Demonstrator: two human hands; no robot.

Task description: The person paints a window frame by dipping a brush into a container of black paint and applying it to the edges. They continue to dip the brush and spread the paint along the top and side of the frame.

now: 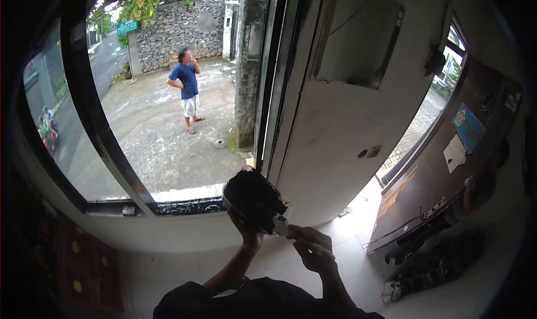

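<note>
A tub of black paint (251, 196), its rim smeared with black, is held up in front of the window. My left hand (246, 233) grips it from below, the fingers mostly hidden behind it. My right hand (314, 248) is closed around the handle of a paintbrush (281, 226). The brush's head lies over the near right edge of the tub, dark against the paint. Just beyond the tub runs the window sill (190, 206), black with patchy white spots.
Dark window frame bars (92, 117) rise on the left. Outside, a person in a blue shirt (188, 84) stands on the concrete. To the right are a white wall (335, 123), a brown door (425, 168) standing open, and shoes (391, 291) by a rack. A red-brown cabinet (86, 263) sits lower left.
</note>
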